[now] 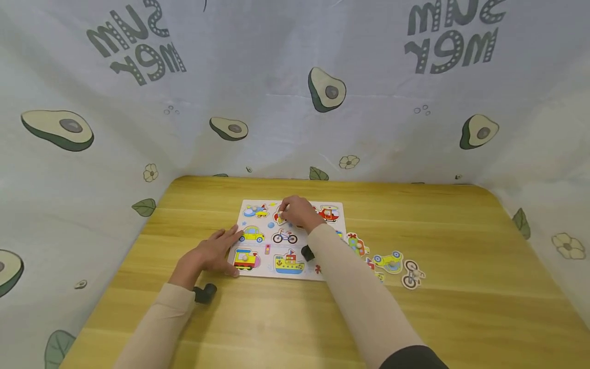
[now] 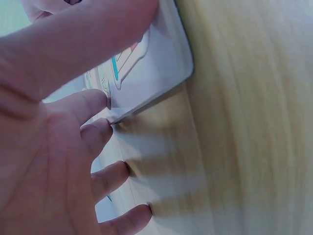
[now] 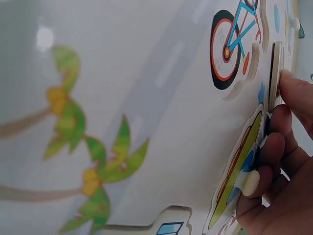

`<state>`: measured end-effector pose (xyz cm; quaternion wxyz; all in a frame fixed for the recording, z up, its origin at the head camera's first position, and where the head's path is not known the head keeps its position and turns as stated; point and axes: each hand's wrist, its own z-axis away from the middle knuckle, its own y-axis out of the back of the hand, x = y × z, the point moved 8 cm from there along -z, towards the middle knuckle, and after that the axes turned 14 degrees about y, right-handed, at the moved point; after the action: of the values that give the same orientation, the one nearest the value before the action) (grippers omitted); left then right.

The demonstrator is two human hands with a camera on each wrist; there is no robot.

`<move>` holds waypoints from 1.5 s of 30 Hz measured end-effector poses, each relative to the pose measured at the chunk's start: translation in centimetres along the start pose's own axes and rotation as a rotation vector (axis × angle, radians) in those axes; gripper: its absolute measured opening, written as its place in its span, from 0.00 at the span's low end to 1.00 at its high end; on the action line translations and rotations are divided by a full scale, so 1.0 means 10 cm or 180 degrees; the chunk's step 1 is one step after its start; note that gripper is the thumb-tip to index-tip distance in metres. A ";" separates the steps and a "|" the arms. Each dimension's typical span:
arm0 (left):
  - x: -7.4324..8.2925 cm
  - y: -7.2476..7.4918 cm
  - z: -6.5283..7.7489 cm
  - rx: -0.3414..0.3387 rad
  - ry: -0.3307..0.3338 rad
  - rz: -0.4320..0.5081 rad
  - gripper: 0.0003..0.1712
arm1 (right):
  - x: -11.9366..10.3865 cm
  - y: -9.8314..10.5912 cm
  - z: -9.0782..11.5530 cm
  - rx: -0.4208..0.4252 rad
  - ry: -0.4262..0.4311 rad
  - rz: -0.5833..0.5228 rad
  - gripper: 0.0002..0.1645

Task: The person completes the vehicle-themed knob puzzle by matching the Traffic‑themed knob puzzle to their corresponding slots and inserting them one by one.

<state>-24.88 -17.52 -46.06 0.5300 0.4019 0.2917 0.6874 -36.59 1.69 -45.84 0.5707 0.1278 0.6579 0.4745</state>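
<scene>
I see the right hand (image 1: 301, 212) in a narrow grip, pinching a piece (image 1: 278, 217) over the board (image 1: 265, 264), between the plane (image 1: 255, 211) and helicopter (image 1: 329, 213). My left hand (image 1: 215, 253) spreads wide at its left edge. A loose car (image 1: 388, 262) and bike (image 1: 413, 274) lie rightward on the desk (image 1: 479, 246).

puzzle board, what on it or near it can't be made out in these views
Head: the lower right of the board, hidden by the right sleeve.
Head: much of the loose piece below-left of the car piece, behind that sleeve.
Right wrist: the face of the held piece, edge-on in the right hand.
Right wrist: the white picture, cut off by the bottom edge.
Left wrist: the corner picture, mostly behind the left hand.
</scene>
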 end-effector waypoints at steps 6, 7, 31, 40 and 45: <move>0.03 0.00 0.02 0.0015 -0.0020 0.0003 0.62 | 0.05 0.02 -0.01 -0.0004 0.0010 0.0046 0.02; 0.04 0.00 0.03 0.0021 -0.0028 0.0002 0.62 | 0.06 0.02 -0.01 -0.0015 0.0008 0.0053 0.02; 0.08 0.05 -0.06 0.0047 -0.0151 -0.0108 0.64 | 0.20 0.85 0.44 -0.0216 0.0670 0.0361 0.23; 0.03 0.03 0.02 0.0105 -0.0110 -0.0155 0.64 | 0.32 1.37 1.43 -0.0276 0.1122 0.0483 0.18; 0.04 0.01 0.04 0.0089 -0.0108 -0.0263 0.67 | 0.46 1.66 2.01 -0.0080 0.1061 0.0643 0.17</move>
<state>-24.65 -17.17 -45.64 0.5571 0.4084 0.3087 0.6538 -26.75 23.18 -33.92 0.4049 0.1057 0.7212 0.5521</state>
